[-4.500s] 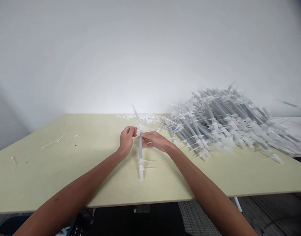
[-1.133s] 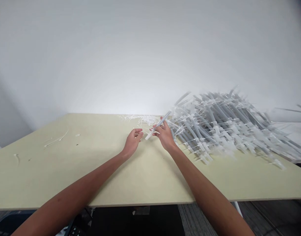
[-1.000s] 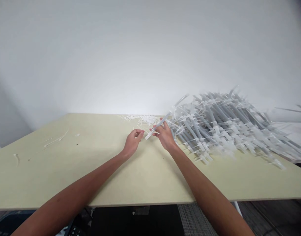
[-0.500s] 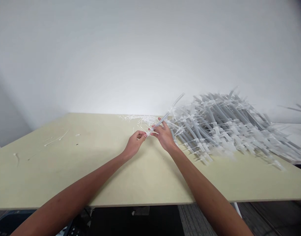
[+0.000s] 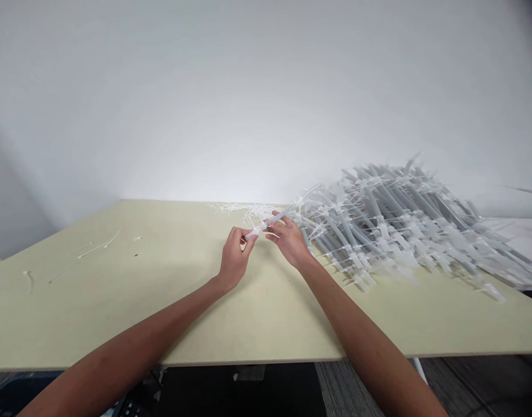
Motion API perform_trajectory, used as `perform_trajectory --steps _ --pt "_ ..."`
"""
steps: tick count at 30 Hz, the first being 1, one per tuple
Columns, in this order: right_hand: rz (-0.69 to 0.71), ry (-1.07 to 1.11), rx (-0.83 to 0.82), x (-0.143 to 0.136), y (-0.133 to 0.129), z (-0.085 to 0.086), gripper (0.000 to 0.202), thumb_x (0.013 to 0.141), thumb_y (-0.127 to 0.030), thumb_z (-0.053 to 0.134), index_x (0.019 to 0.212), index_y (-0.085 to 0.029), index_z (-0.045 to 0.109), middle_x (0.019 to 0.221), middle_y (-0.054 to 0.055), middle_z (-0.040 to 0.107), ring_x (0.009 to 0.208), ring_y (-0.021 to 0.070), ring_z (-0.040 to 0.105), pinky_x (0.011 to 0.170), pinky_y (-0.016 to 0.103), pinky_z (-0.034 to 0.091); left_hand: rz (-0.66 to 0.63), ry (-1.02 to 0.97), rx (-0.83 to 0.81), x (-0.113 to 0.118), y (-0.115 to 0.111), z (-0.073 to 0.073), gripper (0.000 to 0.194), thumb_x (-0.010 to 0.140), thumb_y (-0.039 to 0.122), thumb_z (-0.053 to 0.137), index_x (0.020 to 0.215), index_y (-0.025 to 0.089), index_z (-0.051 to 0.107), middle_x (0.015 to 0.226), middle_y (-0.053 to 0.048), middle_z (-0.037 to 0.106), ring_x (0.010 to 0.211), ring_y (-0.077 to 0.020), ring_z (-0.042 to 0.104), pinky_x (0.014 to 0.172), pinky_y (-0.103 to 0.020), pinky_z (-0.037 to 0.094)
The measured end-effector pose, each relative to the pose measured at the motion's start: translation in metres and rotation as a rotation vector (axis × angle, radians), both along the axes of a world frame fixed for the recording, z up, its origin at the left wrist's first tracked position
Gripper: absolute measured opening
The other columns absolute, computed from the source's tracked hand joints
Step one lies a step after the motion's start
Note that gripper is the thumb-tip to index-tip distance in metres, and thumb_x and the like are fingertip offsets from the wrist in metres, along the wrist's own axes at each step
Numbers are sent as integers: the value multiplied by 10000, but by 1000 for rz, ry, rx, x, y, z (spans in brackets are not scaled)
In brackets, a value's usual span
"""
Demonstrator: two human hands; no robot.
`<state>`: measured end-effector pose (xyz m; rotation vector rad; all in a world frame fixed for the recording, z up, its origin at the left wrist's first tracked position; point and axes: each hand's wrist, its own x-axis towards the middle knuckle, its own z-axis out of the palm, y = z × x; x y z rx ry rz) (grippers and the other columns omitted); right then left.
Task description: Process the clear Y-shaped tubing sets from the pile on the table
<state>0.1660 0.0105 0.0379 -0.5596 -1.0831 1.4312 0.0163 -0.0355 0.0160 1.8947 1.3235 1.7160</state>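
Observation:
A clear plastic tube (image 5: 283, 213) with a milky white connector piece (image 5: 253, 231) at its near end is held slantwise above the table, its far end pointing up and right. My left hand (image 5: 235, 255) is closed, pinching the white end between thumb and fingers. Loosely curled around the tube just above the connector is my right hand (image 5: 290, 242), with its fingers against the tube and its thumb a little apart. Thin white strands, which look like cable ties, stick out near the connector. The exact contact of the right fingertips is partly hidden.
A big heap of similar tubes with white connectors (image 5: 378, 220) covers the table's right side. Behind my hands lies a pile of white cable ties (image 5: 244, 208). Several loose ties (image 5: 101, 248) lie on the left of the pale yellow table (image 5: 161, 307), which meets a white wall (image 5: 231, 98).
My left hand has turned more upright and shifted slightly left, showing more of the white connector. The tube's far end has dropped lower. My right hand has barely moved.

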Motion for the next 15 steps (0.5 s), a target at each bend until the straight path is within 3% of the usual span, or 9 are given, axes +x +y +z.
perform_trajectory --steps 8,15 --pt "101 34 23 -1 -4 6 421 701 -204 692 1091 -225 537 959 29 657 773 128 610 660 257 477 13 -5 152 2 -6 -1 75 867 265 490 886 192 491 889 -29 495 804 -133 480 687 -252 409" --pt "98 2 38 -1 -5 6 411 709 -223 687 1089 -233 532 932 25 655 751 134 607 660 269 476 13 -23 196 4 -6 1 46 859 236 498 874 193 489 866 -22 498 799 -132 484 715 -263 405"
